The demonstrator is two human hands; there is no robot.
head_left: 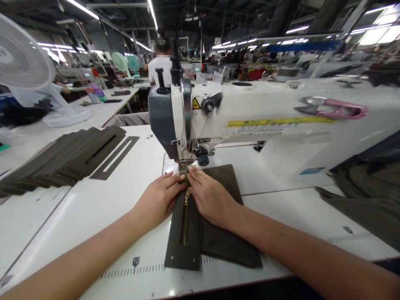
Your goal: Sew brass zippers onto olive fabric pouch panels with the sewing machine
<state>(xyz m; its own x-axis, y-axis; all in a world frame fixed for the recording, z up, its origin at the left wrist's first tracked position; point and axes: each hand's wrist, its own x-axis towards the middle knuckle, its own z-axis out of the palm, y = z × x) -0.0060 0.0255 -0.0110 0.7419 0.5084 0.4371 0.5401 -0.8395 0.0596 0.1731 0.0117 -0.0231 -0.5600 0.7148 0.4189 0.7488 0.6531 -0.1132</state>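
Note:
A dark olive fabric piece (218, 246) with a brass zipper (185, 221) down its slot lies on the white sewing table (93, 208), its far end under the presser foot (184, 166) of a white sewing machine (243, 108). My left hand (158, 200) lies flat on the fabric left of the zipper, fingers stretched toward the foot. My right hand (209, 196) presses flat on the fabric right of the zipper, fingertips beside the needle area. Both hands frame the zipper pull.
A fanned stack of olive slotted fabric strips (62, 158) lies at the left. A white fan (28, 71) stands far left. Pink-handled scissors (334, 108) rest on the machine's arm. Dark fabric (368, 200) is heaped at the right. A person in white (161, 66) sits behind.

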